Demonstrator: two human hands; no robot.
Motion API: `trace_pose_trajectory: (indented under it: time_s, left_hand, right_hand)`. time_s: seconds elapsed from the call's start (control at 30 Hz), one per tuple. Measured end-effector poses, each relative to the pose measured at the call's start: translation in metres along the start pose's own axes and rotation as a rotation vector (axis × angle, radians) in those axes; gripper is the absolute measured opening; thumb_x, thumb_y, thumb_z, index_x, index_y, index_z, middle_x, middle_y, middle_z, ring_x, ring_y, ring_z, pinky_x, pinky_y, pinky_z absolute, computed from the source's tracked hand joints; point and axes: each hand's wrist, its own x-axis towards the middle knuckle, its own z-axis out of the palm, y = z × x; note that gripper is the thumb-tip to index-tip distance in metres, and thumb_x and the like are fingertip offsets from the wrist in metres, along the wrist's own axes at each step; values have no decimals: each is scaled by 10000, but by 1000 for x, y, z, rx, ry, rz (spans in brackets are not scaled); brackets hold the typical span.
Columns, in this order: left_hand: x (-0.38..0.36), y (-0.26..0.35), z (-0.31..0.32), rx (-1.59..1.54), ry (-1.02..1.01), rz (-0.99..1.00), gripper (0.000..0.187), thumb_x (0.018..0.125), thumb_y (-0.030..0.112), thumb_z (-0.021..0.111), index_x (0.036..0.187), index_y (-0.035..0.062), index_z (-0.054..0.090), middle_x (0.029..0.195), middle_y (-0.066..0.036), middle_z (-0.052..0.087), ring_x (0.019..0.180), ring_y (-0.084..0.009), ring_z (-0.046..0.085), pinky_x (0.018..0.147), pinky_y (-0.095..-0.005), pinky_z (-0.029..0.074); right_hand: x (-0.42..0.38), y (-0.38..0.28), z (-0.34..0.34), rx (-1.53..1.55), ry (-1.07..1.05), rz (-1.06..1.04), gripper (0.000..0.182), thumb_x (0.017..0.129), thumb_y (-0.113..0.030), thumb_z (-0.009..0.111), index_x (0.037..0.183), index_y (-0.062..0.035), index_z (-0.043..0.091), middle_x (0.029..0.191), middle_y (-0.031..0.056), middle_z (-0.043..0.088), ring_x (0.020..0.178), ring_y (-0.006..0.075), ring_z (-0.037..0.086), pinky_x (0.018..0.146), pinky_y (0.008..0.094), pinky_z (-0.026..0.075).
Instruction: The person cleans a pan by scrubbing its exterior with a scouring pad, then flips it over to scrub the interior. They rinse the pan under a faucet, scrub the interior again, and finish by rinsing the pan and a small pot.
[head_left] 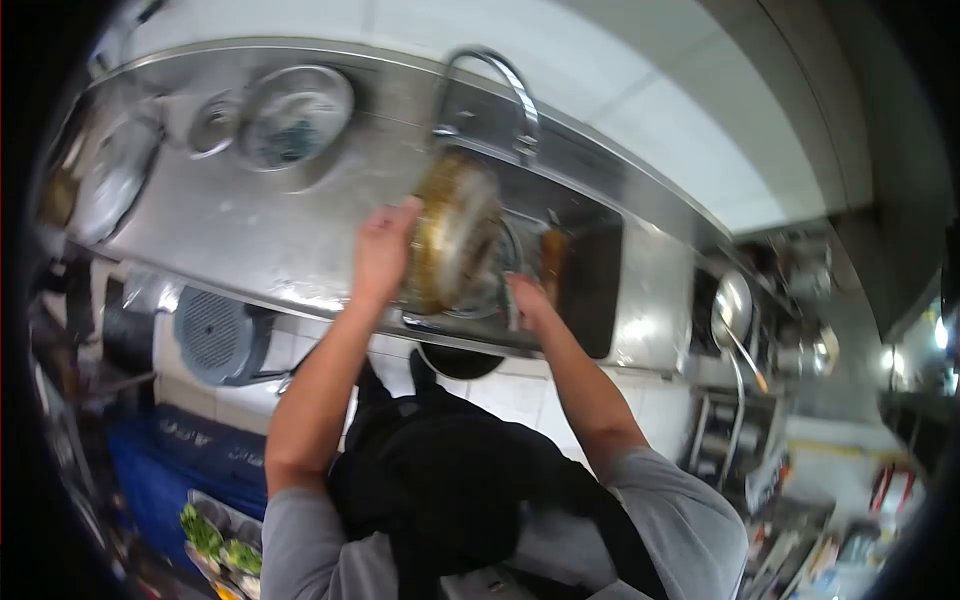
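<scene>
A round metal bowl (452,235) with a yellow-brown outer side is tilted up over the sink (590,300), smeared by motion. My left hand (385,245) grips its left edge, fingers closed on the rim. Close to the bowl's open side, my right hand (527,300) is closed, with a thin pale edge showing at its fingers; I cannot tell what it holds. Behind that hand, a curved metal rim (514,250) shows in the sink. A brown-orange object (554,255) lies farther right in the basin.
A curved faucet (520,105) rises behind the sink. On the steel counter (270,220) stand a large metal bowl (298,120) and a smaller one (214,128). A grey perforated basket (215,335) is below at left. A ladle (735,320) rests by a stove area at right.
</scene>
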Motion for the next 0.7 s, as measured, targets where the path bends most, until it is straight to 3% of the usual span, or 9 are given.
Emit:
trace_pose_trajectory:
  time_s: [0.03, 0.1, 0.23, 0.3, 0.33, 0.43, 0.5, 0.63, 0.7]
  left_hand:
    - [-5, 16, 8, -101, 55, -126, 393, 978, 348, 665, 737, 44, 606, 655, 1, 547, 645, -103, 473, 629, -309, 430]
    - [-8, 9, 23, -186, 6, -132, 402, 975, 364, 672, 715, 70, 585, 668, 35, 551, 637, -89, 452, 599, -292, 407]
    - [-10, -19, 47, 205, -86, -6, 446, 948, 387, 699, 716, 30, 568, 609, -45, 525, 596, -147, 453, 576, -355, 405]
    - [-5, -25, 53, 369, -68, 56, 468, 938, 402, 705, 721, 14, 562, 594, -82, 511, 586, -171, 454, 571, -376, 404]
    - [-4, -28, 56, 408, -54, 54, 476, 935, 409, 702, 730, 3, 560, 599, -112, 506, 584, -197, 456, 577, -388, 407]
    - [2, -37, 58, 444, -29, 33, 490, 932, 426, 695, 742, -7, 566, 610, -145, 517, 583, -230, 462, 586, -400, 414]
    - [12, -39, 58, 440, -4, 29, 495, 931, 436, 691, 745, -7, 574, 617, -147, 533, 585, -238, 467, 589, -400, 417]
    - [25, -51, 62, 416, 24, -3, 481, 936, 433, 680, 780, -14, 594, 645, -167, 570, 593, -283, 508, 607, -411, 436]
    - [32, -53, 64, 440, 51, 5, 471, 937, 431, 677, 800, -14, 605, 659, -180, 591, 604, -312, 548, 620, -422, 452]
  right_hand:
    - [-18, -2, -1, 58, 13, -9, 288, 1023, -337, 544, 1151, -94, 632, 935, 62, 646, 767, 224, 635, 644, 418, 567]
    - [-55, -22, -15, 119, 47, -20, 284, 1024, -336, 542, 1141, -91, 628, 919, 66, 642, 750, 224, 633, 629, 419, 569]
    - [-77, -23, -56, 166, 33, 45, 351, 997, -354, 590, 1178, -56, 625, 1056, 91, 653, 898, 233, 631, 672, 403, 558]
    - [-67, -21, -85, -225, 47, 117, 339, 963, -343, 622, 1114, -45, 673, 1055, 119, 672, 931, 238, 638, 701, 409, 533]
    - [-62, -19, -97, -228, 33, 121, 339, 963, -343, 622, 1114, -45, 673, 1055, 119, 672, 931, 238, 638, 701, 409, 533]
    - [-43, -5, -136, -682, 130, 41, 331, 880, -299, 651, 976, 9, 727, 921, 173, 700, 851, 228, 657, 747, 385, 515]
    - [-14, 5, -156, -727, 163, -71, 377, 868, -329, 671, 1019, 12, 729, 939, 162, 714, 811, 241, 660, 765, 380, 516]
    - [25, -8, -154, -728, 97, 165, 452, 841, -369, 691, 1076, 16, 727, 1086, 189, 723, 988, 317, 688, 862, 406, 522]
    - [51, 3, -146, -1105, -152, 212, 525, 841, -391, 688, 1182, 9, 699, 1134, 210, 712, 1077, 326, 676, 918, 414, 513]
